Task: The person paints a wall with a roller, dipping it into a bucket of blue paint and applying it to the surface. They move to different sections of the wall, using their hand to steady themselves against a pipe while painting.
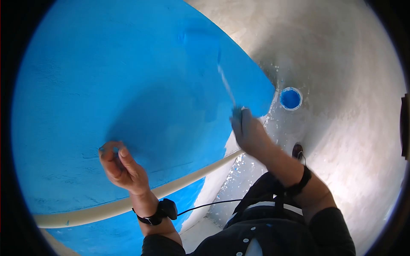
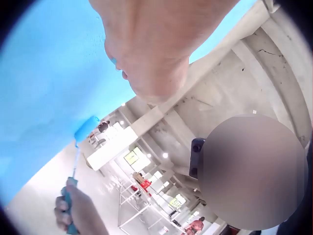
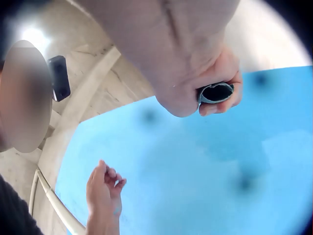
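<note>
1. Wall (image 1: 141, 68): blue, broad.
2. Floor (image 1: 279, 128): grey, white-specked, alongside the wall.
3. Rail (image 1: 188, 182): cream, running across the blue near its lower part.
4. Roller (image 2: 87, 129): blue head on the wall, handle in the right hand.
5. Bucket (image 1: 291, 98): blue inside, on the floor near the wall's corner.
6. Right hand (image 1: 253, 135): fingers clamped round the roller's handle.
7. Left hand (image 1: 124, 168): raised before the wall, fingers loosely bent, thumb close by; I cannot tell whether it touches the wall.

right hand (image 1: 253, 133) holding roller (image 1: 200, 37) against blue wall (image 1: 102, 72), left hand (image 1: 124, 167) loosely curled, paint bucket (image 1: 301, 100) on floor (image 1: 324, 64)
</note>
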A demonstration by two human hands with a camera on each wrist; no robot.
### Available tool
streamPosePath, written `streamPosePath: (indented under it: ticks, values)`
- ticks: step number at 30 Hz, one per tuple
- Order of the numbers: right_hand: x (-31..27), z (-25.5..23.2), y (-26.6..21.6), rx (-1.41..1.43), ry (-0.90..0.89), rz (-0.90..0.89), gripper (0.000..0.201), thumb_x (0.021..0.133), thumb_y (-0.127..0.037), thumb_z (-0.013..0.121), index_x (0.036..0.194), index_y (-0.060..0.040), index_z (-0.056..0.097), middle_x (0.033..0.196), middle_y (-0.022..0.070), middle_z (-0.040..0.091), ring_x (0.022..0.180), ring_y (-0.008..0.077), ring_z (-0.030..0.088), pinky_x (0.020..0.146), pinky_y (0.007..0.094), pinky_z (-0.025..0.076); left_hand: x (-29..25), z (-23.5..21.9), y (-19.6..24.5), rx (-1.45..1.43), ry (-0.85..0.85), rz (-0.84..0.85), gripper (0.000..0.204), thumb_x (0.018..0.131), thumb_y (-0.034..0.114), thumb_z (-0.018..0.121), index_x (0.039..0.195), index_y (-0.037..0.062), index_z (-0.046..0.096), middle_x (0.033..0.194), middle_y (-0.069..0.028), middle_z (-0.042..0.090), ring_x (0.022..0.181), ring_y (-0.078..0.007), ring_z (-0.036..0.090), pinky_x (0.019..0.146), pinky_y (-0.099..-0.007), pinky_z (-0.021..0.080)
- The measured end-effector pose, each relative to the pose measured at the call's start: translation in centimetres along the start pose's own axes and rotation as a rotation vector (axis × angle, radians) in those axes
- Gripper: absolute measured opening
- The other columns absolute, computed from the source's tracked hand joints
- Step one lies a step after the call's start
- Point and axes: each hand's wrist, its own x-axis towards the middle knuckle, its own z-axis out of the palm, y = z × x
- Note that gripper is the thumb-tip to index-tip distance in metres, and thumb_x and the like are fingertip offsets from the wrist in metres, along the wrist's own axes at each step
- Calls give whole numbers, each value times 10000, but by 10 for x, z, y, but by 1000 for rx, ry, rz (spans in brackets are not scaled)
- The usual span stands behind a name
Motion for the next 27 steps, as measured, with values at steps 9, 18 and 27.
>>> streamPosePath:
  ticks: [9,18,27]
  values:
    - [-17,-13,-5,-207,-174,154,288,884,-268,462,950,3,391,637,209,581,571,405,573,528,487,459,0,5,-11,318,-53,336,139,871,156,519,836,27,478,723,-87,509,640,-239,452,561,-345,355]
    - [-53,-11,3,-142,-317,221,278,885,-251,466,956,8,396,674,210,594,576,399,582,541,497,464,-2,6,-11,340,-65,374,126,866,150,527,832,39,478,729,-79,509,636,-246,460,556,-343,352]
    - [39,-29,-18,-29,24,66,286,885,-255,465,906,27,421,649,244,554,617,439,549,552,496,443,-2,7,-12,374,-27,431,145,866,161,535,827,33,480,735,-84,509,632,-251,454,546,-334,347]
